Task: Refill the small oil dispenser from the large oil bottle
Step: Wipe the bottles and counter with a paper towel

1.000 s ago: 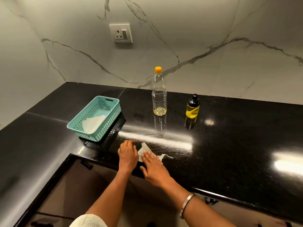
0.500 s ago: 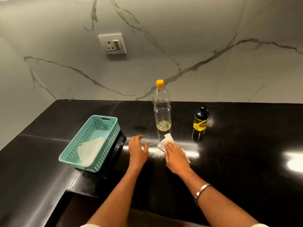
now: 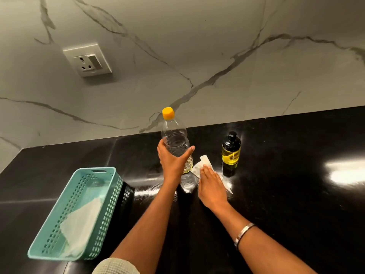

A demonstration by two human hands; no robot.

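The large clear oil bottle (image 3: 173, 135) with an orange cap stands upright on the black counter (image 3: 286, 175), holding only a little oil at its bottom. My left hand (image 3: 172, 161) wraps around its lower body. To its right stands the small oil dispenser (image 3: 231, 153), with a black top and yellow oil inside, untouched. Between the two lies a white tissue (image 3: 203, 165), and my right hand (image 3: 212, 186) presses flat on it with fingers together.
A teal perforated basket (image 3: 110, 186) holding white tissue sits at the left, next to a black basket (image 3: 126, 196). A wall socket (image 3: 87, 60) is mounted on the marble backsplash. Bright light reflections lie on the counter at the right.
My left hand moved forward from the counter and took hold of the large bottle. My right hand slid the tissue further forward, between bottle and dispenser. The camera moved closer.
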